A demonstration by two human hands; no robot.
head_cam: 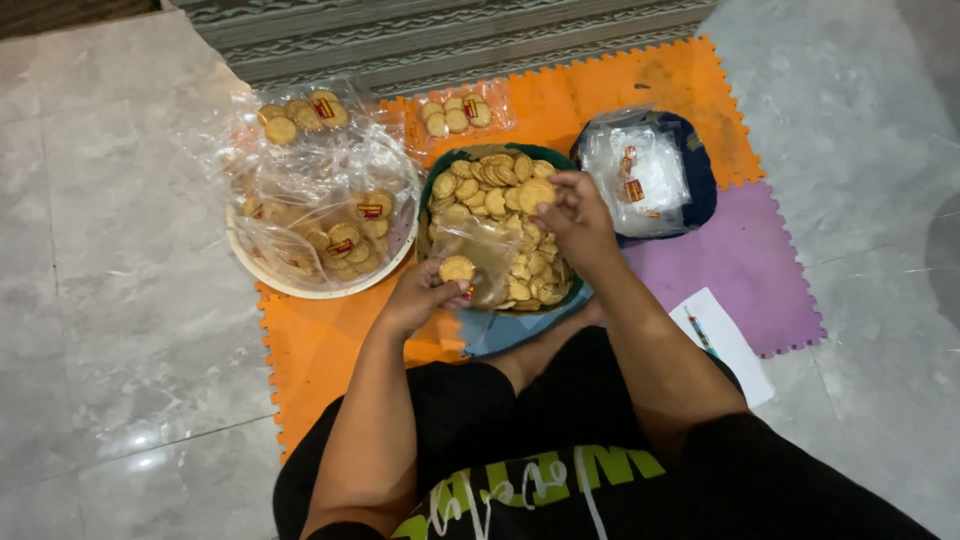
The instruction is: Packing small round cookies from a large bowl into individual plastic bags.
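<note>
My left hand (418, 294) holds a clear plastic bag (482, 256) with one round biscuit (457, 268) inside it, just over the near edge of a green bowl (434, 180) heaped with loose golden biscuits. Over the bowl's right side, my right hand (577, 222) pinches a round biscuit (535, 193) between its fingertips. I sit on the floor with both forearms reaching forward over my lap.
A white bowl (300, 288) at the left holds several filled, labelled bags of biscuits. More filled bags (455, 114) lie behind on the orange foam mat (640, 85). A dark blue bowl (704, 178) at the right holds empty bags with labels. A white paper (728, 340) lies on the purple mat.
</note>
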